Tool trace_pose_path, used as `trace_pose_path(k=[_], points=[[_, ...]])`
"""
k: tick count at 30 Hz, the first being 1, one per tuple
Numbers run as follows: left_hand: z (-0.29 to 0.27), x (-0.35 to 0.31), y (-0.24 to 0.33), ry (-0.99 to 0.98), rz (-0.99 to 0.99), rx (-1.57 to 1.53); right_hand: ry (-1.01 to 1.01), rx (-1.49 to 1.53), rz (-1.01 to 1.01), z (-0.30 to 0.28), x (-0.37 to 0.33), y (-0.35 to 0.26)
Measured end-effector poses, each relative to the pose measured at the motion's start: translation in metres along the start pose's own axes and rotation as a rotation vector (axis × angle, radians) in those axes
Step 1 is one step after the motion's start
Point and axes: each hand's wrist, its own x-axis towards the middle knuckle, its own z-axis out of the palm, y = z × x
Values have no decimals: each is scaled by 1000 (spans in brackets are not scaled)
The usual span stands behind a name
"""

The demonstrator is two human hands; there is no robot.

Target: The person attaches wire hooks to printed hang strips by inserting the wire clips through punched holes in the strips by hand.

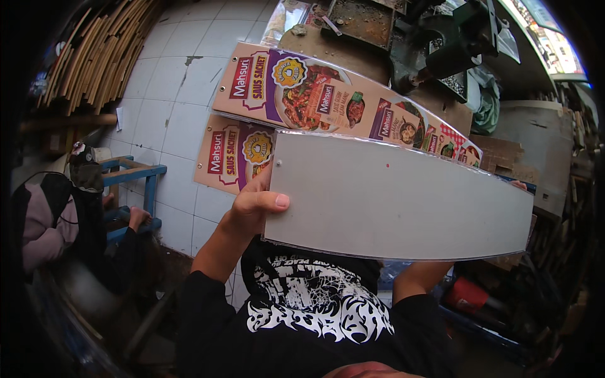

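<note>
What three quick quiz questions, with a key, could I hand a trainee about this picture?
1. Multiple choice: what colour is the face of the board that is turned to the camera?
a) bright red
b) pale grey
c) dark green

2. True or false: the left hand grips the board at its end toward the left of the picture.

3. Fill the gap: the stool on the left side of the picture is painted ____.

Key: 1. b; 2. true; 3. blue.
</note>
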Motion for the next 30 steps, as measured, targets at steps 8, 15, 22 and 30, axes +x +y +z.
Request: trace_pose_path(k=[8,15,22,30], points=[[-7,6,-22,-115,261,-121,384,-265,-174,-28,-46,-52],[-8,22,-29,-47,301,-97,53,-580,-418,48,-107,7],[-8,31,-43,-54,313,4,-353,-924,-121,99,-170,123],[19,24,-43,253,561,279,-607,-1188,284,144,-241,216]])
